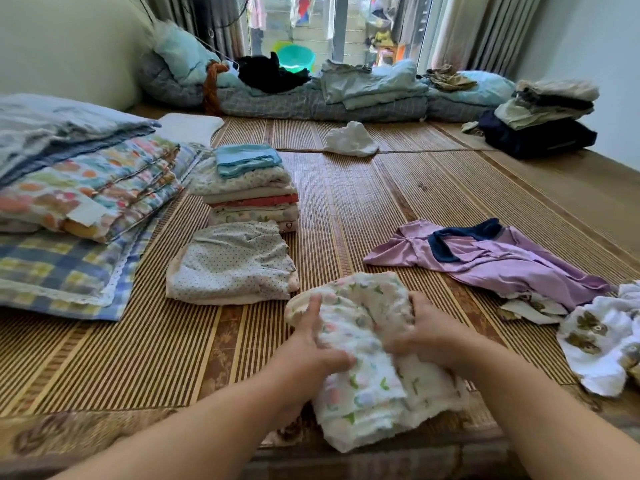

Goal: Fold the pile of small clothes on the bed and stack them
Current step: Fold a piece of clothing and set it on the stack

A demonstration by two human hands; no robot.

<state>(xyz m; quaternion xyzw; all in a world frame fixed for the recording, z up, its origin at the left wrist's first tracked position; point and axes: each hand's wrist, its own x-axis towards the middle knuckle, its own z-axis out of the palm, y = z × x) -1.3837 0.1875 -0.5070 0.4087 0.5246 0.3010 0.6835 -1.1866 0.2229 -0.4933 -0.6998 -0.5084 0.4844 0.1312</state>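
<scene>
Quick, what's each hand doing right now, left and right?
Left hand: closed, gripping the floral garment.
Right hand: closed, gripping the same floral garment.

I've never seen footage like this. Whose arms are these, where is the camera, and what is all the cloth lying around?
There is no machine here. This is a single picture from a camera worn on a person's head, looking forward and down, so the two bare arms belong to that person. The left hand and the right hand both hold a flowered cloth, which lies bunched on a bamboo mat. To the left of it lies a folded dotted garment, and behind that stands a stack of folded clothes. To the right lie a purple garment and a white cloth with brown prints, both not yet folded.
</scene>
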